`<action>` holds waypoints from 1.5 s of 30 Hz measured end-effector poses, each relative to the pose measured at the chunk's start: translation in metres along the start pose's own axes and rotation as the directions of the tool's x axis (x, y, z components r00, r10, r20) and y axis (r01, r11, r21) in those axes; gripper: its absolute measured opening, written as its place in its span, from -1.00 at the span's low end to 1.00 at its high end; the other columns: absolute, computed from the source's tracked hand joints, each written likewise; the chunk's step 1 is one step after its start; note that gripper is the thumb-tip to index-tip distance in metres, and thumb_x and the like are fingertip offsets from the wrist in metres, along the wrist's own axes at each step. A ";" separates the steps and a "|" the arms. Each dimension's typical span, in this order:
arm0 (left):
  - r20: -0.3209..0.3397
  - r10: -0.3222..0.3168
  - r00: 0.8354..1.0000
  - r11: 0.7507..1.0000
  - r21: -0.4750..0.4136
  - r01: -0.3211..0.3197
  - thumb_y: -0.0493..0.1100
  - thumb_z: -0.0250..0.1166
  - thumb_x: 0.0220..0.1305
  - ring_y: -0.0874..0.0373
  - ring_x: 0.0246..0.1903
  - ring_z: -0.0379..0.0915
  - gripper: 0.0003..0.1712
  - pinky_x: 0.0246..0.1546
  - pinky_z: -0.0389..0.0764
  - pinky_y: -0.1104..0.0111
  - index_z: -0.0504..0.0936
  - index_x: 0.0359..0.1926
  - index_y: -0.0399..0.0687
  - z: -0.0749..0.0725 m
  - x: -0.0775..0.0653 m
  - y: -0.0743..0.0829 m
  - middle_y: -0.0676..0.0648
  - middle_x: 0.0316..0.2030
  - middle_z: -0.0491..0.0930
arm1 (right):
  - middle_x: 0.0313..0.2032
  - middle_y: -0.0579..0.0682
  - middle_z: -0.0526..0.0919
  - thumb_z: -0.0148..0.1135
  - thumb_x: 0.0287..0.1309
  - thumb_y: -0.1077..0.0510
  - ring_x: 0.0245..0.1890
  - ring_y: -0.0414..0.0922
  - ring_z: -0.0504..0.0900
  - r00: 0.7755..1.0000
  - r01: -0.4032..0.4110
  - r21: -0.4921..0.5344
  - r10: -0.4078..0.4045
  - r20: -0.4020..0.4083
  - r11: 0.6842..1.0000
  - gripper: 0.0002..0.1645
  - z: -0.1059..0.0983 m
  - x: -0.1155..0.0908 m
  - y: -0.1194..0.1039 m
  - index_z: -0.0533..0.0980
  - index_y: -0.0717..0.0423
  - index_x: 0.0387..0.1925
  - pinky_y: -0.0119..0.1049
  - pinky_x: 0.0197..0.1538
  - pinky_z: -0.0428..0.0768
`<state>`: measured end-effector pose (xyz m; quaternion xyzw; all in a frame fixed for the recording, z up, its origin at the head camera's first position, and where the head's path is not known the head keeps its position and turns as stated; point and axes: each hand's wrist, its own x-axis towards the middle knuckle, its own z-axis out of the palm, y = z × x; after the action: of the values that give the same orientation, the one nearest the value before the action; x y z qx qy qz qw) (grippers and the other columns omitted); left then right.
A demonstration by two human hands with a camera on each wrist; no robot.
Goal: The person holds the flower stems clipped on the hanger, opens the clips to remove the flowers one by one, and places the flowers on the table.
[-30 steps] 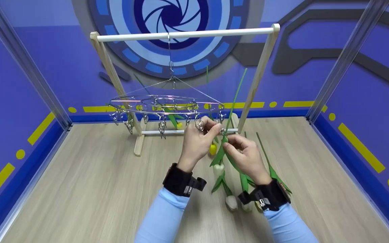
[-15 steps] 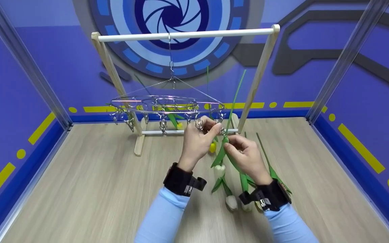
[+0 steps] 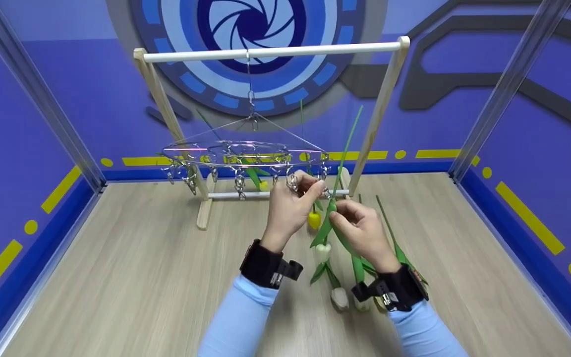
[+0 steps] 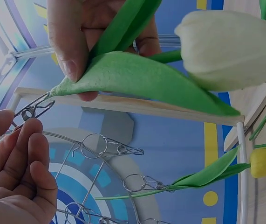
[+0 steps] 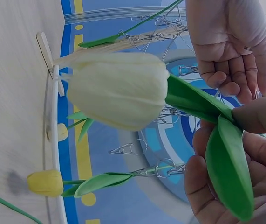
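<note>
My left hand (image 3: pixel 290 206) pinches a small metal clip (image 4: pixel 32 109) at the right side of the round wire clip hanger (image 3: pixel 260 165). The clip's tip meets the green stem of a white tulip (image 4: pixel 235 49), just above the leaves. Just below this, my right hand (image 3: pixel 362 228) pinches the tulip where its leaves join the stem. The flower hangs head down, with its thin stem (image 3: pixel 347 144) rising past the ring. A yellow tulip (image 4: pixel 265 162) hangs from a neighbouring clip. Farther back is another yellow tulip (image 3: pixel 263 185), partly hidden by the ring.
A wooden rack (image 3: pixel 395 89) with a white top bar (image 3: pixel 325 50) carries the hanger. Several bare clips (image 3: pixel 239 183) dangle from its ring. Loose tulips lie on the wood-grain table (image 3: pixel 142 277), among them a white tulip (image 3: pixel 340 299) near my right forearm. Blue panels (image 3: pixel 538 173) stand around.
The held tulip has sunk slightly, and the clip has shifted a little down and right with it. The hanging yellow tulip sways slightly. Both hands keep nearly the same place and hold.
</note>
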<state>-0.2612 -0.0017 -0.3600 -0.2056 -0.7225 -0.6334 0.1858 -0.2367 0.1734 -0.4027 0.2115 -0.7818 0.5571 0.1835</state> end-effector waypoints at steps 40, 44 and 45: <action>0.086 -0.068 0.994 0.988 0.145 0.056 -0.17 0.23 0.51 0.12 -0.14 0.59 -0.73 -0.13 0.57 0.34 0.66 0.11 -0.18 -0.004 -0.001 0.003 -0.09 -0.09 0.70 | -0.38 0.03 0.66 0.24 0.31 0.45 -0.45 -0.27 0.48 0.999 0.015 0.018 -0.016 0.039 1.000 -0.86 -0.005 -0.005 0.001 0.68 0.29 -0.20 -0.45 -0.36 0.43; 0.102 -0.009 0.995 0.982 0.187 -0.010 -0.22 0.26 0.47 0.08 -0.17 0.62 -0.74 -0.16 0.64 0.28 0.66 0.08 -0.23 -0.006 -0.004 0.003 -0.13 -0.10 0.70 | -0.39 0.03 0.66 0.24 0.31 0.45 -0.45 -0.27 0.49 0.999 0.015 0.003 -0.015 0.047 1.000 -0.86 -0.008 -0.004 0.002 0.68 0.29 -0.20 -0.46 -0.36 0.45; 0.108 0.004 0.994 0.980 0.197 -0.025 -0.23 0.26 0.46 0.07 -0.17 0.63 -0.75 -0.16 0.66 0.26 0.66 0.07 -0.23 -0.007 -0.005 0.003 -0.13 -0.10 0.69 | -0.39 0.03 0.67 0.24 0.32 0.45 -0.45 -0.27 0.50 0.999 0.013 -0.002 -0.013 0.048 1.000 -0.87 -0.009 -0.004 0.002 0.68 0.29 -0.20 -0.46 -0.35 0.45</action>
<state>-0.2559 -0.0086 -0.3592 -0.2248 -0.7894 -0.5450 0.1711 -0.2340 0.1831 -0.4034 0.2297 -0.7853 0.5496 0.1687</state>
